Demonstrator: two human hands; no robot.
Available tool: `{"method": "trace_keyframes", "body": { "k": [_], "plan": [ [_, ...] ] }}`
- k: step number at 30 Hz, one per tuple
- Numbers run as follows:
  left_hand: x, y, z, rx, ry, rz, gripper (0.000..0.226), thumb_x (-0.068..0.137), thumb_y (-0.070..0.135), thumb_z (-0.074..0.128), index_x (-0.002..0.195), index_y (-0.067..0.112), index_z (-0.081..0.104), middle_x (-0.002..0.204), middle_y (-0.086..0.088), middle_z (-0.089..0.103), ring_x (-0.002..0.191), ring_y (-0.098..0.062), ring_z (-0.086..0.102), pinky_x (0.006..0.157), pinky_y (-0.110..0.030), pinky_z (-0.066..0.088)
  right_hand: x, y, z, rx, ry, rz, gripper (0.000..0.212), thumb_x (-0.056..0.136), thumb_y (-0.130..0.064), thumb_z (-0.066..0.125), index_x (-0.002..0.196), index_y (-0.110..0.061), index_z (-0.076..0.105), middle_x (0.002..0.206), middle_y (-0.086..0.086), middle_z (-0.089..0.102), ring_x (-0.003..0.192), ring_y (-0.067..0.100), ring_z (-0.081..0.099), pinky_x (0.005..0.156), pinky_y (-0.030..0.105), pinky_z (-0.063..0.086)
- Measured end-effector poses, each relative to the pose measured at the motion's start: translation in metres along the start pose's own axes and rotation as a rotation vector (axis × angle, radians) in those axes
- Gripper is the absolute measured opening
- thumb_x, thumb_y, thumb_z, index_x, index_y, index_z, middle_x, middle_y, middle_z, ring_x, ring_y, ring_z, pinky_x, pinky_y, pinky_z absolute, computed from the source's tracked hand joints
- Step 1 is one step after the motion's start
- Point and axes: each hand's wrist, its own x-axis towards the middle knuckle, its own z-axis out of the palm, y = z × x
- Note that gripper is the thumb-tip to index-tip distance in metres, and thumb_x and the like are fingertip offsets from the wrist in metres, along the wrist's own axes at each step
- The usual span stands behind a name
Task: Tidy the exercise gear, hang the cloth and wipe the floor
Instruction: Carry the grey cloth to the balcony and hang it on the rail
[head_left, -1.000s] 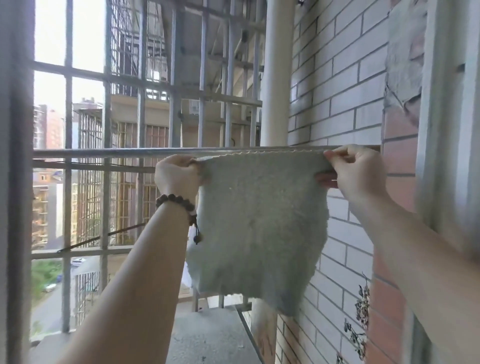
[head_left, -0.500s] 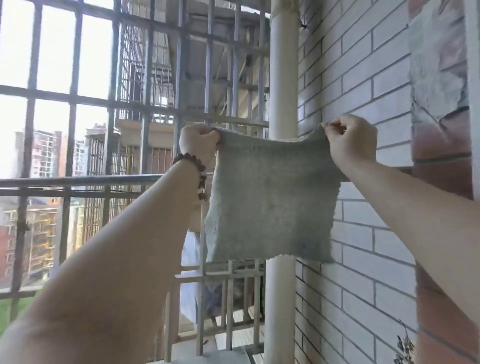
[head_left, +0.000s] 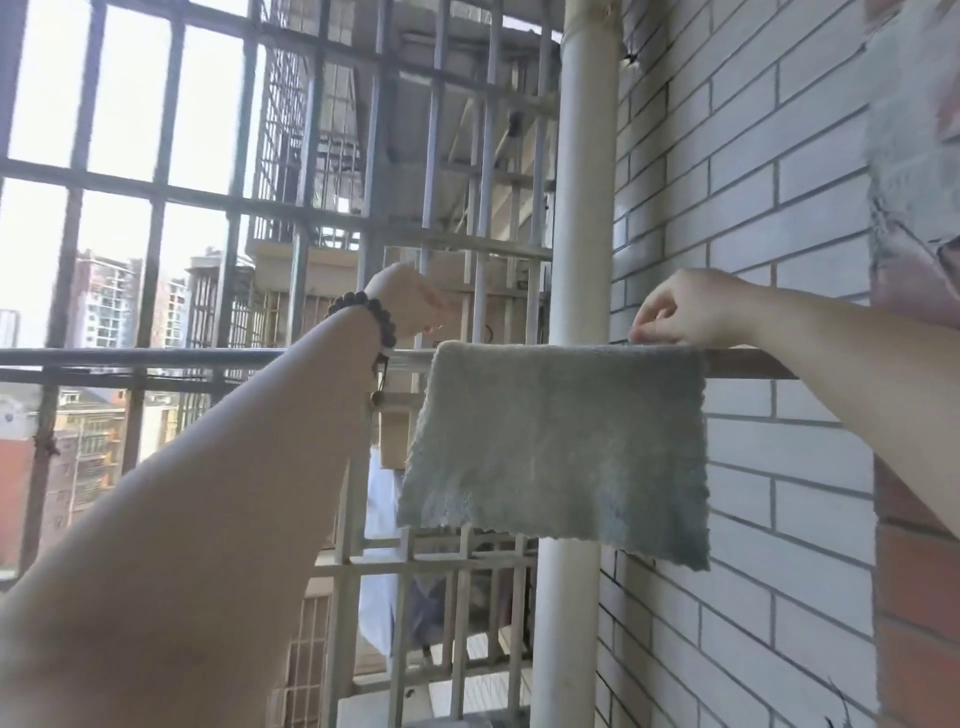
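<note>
A grey-green fluffy cloth (head_left: 561, 441) hangs draped over a horizontal metal rail (head_left: 156, 357) in front of the white pipe. My right hand (head_left: 685, 309) is over the cloth's top right part, its curled fingertips pinching the fold where it lies on the rail. My left hand (head_left: 410, 299), with a dark bead bracelet on the wrist, hovers just above and left of the cloth's top left corner. Its fingers are loosely curled and hold nothing. The far half of the cloth behind the rail is hidden.
A metal window grille (head_left: 234, 197) stands behind the rail, with buildings beyond. A white vertical drainpipe (head_left: 582, 208) runs down behind the cloth. A pale brick wall (head_left: 753, 182) fills the right side, with a red brick column (head_left: 914, 597) at the edge.
Both hands raised the cloth above the rail, then lowered it over the rail. My left hand let go of its corner; my right hand stays on the top edge.
</note>
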Motion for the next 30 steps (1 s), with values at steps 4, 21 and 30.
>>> {"method": "trace_keyframes", "body": {
  "k": [4, 21, 30],
  "plan": [
    [-0.021, -0.027, -0.001, 0.095, -0.078, -0.233, 0.030, 0.097, 0.025, 0.049, 0.107, 0.003, 0.066, 0.081, -0.003, 0.063, 0.055, -0.006, 0.047, 0.047, -0.014, 0.035, 0.002, 0.005, 0.008, -0.028, 0.022, -0.034, 0.004, 0.082, -0.029, 0.072, 0.082, -0.026, 0.074, 0.083, -0.007, 0.066, 0.086, 0.014, 0.060, 0.070, 0.028, 0.042],
    [-0.035, -0.030, 0.020, -1.208, 0.031, -0.550, 0.013, 0.085, 0.017, 0.072, 0.091, 0.007, 0.068, 0.078, -0.004, 0.065, 0.064, -0.015, 0.063, 0.051, -0.021, 0.051, 0.002, 0.013, 0.020, 0.045, 0.183, -0.102, 0.012, 0.088, -0.018, 0.066, 0.077, -0.018, 0.071, 0.075, -0.001, 0.067, 0.072, 0.010, 0.056, 0.060, 0.018, 0.037],
    [-0.022, -0.025, 0.007, -0.472, 0.314, -0.293, 0.019, 0.086, 0.002, 0.061, 0.095, 0.012, 0.074, 0.095, -0.001, 0.070, 0.088, -0.017, 0.066, 0.082, -0.027, 0.054, 0.005, 0.015, 0.020, 0.036, 0.126, -0.040, 0.009, 0.090, -0.020, 0.063, 0.091, -0.019, 0.073, 0.089, -0.001, 0.068, 0.086, 0.016, 0.058, 0.074, 0.025, 0.039]
  ]
}}
